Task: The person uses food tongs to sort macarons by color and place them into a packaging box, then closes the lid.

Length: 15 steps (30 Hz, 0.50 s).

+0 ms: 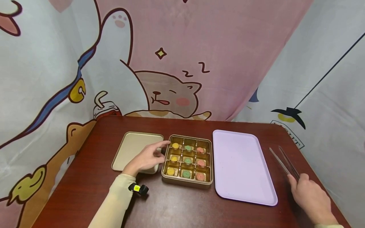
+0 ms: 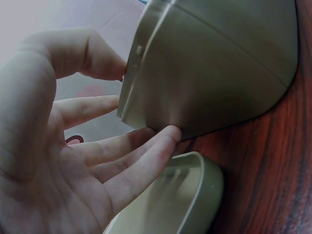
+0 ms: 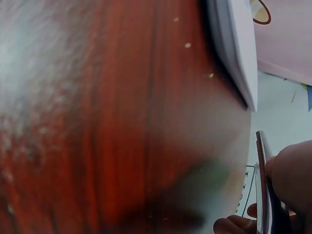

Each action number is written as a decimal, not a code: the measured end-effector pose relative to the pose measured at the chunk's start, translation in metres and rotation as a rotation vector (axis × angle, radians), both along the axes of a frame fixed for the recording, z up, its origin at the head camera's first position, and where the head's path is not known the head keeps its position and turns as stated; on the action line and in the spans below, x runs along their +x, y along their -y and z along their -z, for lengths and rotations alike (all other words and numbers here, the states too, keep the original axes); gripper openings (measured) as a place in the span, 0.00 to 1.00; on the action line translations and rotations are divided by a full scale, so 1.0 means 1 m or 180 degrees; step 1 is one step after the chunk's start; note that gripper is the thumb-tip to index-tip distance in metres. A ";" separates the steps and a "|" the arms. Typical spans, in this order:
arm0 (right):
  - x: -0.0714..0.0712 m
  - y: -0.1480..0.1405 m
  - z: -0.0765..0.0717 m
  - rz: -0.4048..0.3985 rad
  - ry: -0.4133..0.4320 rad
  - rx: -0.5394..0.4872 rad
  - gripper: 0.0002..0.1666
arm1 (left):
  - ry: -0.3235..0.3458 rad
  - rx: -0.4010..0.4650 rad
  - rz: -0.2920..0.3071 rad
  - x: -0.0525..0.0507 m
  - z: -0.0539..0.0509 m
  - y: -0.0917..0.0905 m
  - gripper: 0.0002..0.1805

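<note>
A gold tin (image 1: 186, 183) stands near the middle of the table, its gold divider insert holding small round cookies: a yellow column (image 1: 170, 171), a green one (image 1: 186, 174) and a pink one (image 1: 200, 176). My left hand (image 1: 146, 158) touches the tin's left side with its fingertips, and the left wrist view shows thumb and fingers against the outer wall (image 2: 219, 68). Under that hand lies a shallow gold lid (image 1: 137, 144). At the far right my right hand (image 1: 310, 194) grips metal tongs (image 1: 280, 163), whose tips stand apart and hold nothing.
A lilac tray (image 1: 242, 167) lies between the tin and the tongs, with a few tiny specks on it. The dark red wooden table (image 1: 171, 205) has a printed cartoon curtain (image 1: 228, 63) behind it and along its sides.
</note>
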State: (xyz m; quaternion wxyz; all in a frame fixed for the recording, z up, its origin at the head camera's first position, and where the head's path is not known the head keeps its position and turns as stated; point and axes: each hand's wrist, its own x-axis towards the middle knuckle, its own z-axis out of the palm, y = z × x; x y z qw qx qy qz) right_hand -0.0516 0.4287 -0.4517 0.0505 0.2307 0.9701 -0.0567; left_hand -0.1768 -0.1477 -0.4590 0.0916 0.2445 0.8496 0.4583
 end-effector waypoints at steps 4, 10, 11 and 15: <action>0.001 -0.003 0.004 0.0009 0.0062 -0.0003 0.35 | 0.0002 0.0000 0.0019 0.000 0.000 0.000 0.40; 0.001 -0.003 0.009 0.0078 0.0027 -0.0014 0.36 | 0.0017 0.0011 0.0007 0.000 -0.001 0.000 0.40; 0.001 -0.002 0.009 0.0098 0.0023 -0.0021 0.36 | 0.0016 0.0010 0.0004 0.000 -0.002 0.000 0.40; 0.000 0.000 0.012 0.0178 0.0057 -0.0030 0.36 | -0.0001 -0.0021 -0.0002 0.001 -0.002 0.000 0.40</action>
